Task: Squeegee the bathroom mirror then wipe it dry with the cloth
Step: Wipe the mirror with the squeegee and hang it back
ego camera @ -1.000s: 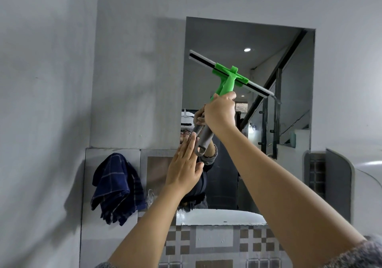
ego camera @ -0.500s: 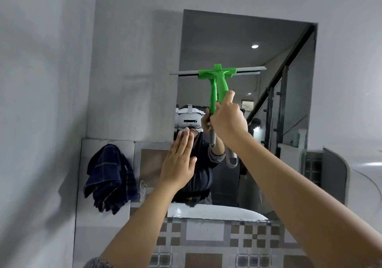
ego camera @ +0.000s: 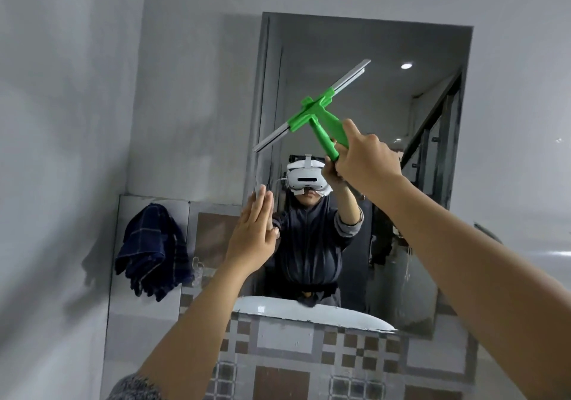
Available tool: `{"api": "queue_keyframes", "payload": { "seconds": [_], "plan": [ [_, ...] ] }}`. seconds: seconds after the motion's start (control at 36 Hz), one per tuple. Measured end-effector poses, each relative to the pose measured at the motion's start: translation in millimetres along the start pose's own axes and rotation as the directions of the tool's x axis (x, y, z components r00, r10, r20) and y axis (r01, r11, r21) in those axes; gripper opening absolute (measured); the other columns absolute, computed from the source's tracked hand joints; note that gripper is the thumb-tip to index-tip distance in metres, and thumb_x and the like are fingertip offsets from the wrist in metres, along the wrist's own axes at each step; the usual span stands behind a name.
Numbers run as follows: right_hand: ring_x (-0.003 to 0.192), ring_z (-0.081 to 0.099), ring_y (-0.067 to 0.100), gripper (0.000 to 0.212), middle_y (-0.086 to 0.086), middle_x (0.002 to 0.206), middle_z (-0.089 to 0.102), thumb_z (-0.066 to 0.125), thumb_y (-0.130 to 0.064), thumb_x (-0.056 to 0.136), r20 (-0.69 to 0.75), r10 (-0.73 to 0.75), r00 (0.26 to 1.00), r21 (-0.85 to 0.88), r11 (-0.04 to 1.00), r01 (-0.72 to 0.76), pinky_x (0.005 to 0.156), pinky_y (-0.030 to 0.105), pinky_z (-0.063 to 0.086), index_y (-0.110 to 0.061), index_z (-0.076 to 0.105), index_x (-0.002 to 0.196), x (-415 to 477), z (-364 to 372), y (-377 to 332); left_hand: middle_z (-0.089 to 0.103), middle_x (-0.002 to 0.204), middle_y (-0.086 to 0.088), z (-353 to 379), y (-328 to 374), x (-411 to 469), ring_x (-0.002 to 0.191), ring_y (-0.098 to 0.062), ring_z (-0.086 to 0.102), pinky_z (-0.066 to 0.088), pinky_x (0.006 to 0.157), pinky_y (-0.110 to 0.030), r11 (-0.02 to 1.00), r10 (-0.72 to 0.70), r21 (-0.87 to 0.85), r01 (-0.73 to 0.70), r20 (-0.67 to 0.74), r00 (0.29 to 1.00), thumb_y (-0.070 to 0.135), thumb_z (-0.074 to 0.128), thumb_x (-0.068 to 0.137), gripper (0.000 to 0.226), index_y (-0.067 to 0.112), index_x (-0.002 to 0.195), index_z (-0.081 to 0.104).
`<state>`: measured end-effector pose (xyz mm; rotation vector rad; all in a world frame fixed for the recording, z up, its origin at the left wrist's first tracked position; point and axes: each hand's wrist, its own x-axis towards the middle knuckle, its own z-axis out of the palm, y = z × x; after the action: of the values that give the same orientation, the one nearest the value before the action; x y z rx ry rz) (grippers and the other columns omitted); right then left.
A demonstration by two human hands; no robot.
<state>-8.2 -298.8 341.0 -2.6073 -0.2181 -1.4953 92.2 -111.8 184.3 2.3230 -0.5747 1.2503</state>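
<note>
A tall rectangular mirror (ego camera: 370,97) hangs on the grey wall. My right hand (ego camera: 367,158) grips the handle of a green squeegee (ego camera: 321,115), whose grey blade lies tilted against the glass, its left end low at the mirror's left edge and its right end high. My left hand (ego camera: 253,236) is raised flat with fingers straight at the mirror's lower left edge, holding nothing. A dark blue checked cloth (ego camera: 154,251) hangs on the tiled wall to the left of the mirror.
Below the mirror runs a wall of patterned grey and brown tiles (ego camera: 309,356). A grey wall (ego camera: 61,152) closes in on the left. The mirror reflects a person in a dark top, a white basin rim (ego camera: 309,311) and a stair railing.
The squeegee blade has turned from level to tilted, left end down and right end up. My right hand has shifted right and lower. The view has swung so the mirror sits further right.
</note>
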Motion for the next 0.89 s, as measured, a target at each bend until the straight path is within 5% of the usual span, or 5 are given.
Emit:
{"api": "queue_keyframes", "payload": {
  "seconds": [0.19,0.47,0.89],
  "plan": [
    [0.063,0.046,0.028,0.035,0.005,0.072,0.044,0.041,-0.024,0.096,-0.007,-0.052,0.999,-0.009,0.999,0.052,0.057,0.032,0.034,-0.019,0.036,0.130,2,-8,20,-0.028,0.150,0.013,-4,6,1,0.137,-0.007,-0.022,0.020,0.113,-0.034,0.998,-0.027,0.050,0.026,0.011,1.000,0.031,0.047,0.094,0.082,0.028,0.143,-0.019],
    [0.073,0.053,0.031,0.041,0.010,0.090,0.057,0.043,-0.029,0.094,0.008,-0.004,1.000,-0.052,0.999,0.004,0.065,0.036,0.045,-0.028,0.034,0.134,-12,-9,59,-0.020,0.152,0.007,0,-3,0,0.141,-0.013,-0.013,0.008,0.110,-0.027,0.996,0.044,0.081,-0.041,-0.025,0.999,0.035,0.050,0.093,0.084,0.022,0.143,-0.015],
    [0.069,0.057,0.030,0.040,0.006,0.083,0.058,0.044,-0.031,0.095,-0.010,0.098,0.995,-0.056,0.994,-0.099,0.066,0.042,0.054,-0.027,0.034,0.133,-53,-3,103,-0.023,0.151,0.007,3,-6,-1,0.140,-0.012,-0.019,-0.001,0.115,-0.030,0.997,0.032,0.074,-0.033,0.010,0.999,0.036,0.048,0.093,0.083,0.024,0.141,-0.020]
  ]
}}
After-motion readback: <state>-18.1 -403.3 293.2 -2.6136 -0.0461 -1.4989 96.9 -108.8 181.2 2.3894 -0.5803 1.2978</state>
